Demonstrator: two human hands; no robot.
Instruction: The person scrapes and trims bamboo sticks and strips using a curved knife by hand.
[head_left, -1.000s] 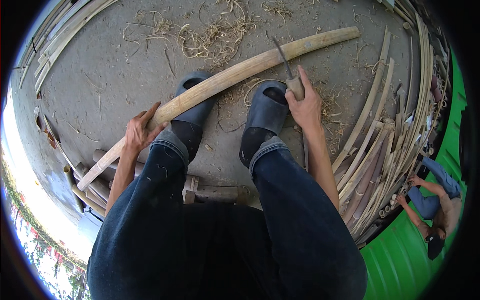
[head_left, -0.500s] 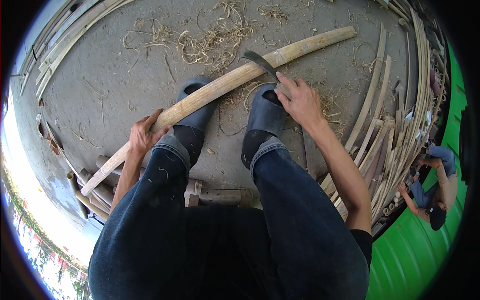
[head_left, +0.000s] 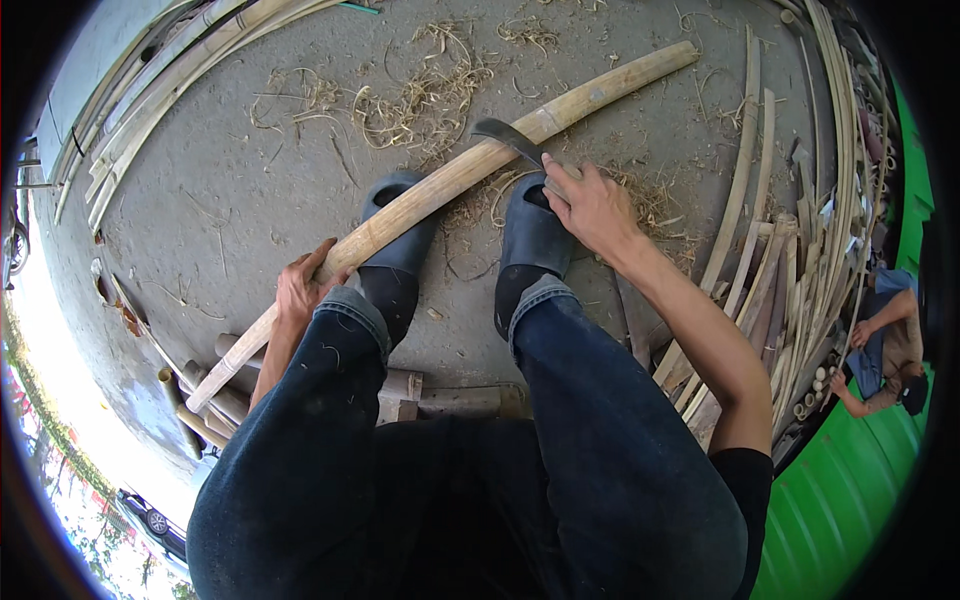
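A long, pale bamboo pole runs slantwise from low on the left up to the far right, passing over my left shoe. My left hand is wrapped around its nearer part, beside my left shin. In my right hand is the handle of a knife with a dark, curved blade. The blade lies across the top of the bamboo, just on the near side of a joint ring. Above my right shoe, the fingers close round the handle and hide most of it.
Curled shavings litter the concrete floor. Split bamboo strips are piled on the right, with more strips at the far left. Short bamboo pieces lie between my legs. Another person sits at the far right.
The whole view has shifted slightly. Along the bamboo, the knife has slid a little back from the joint ring toward me, and my right elbow has swung outward. Both grips are the same.
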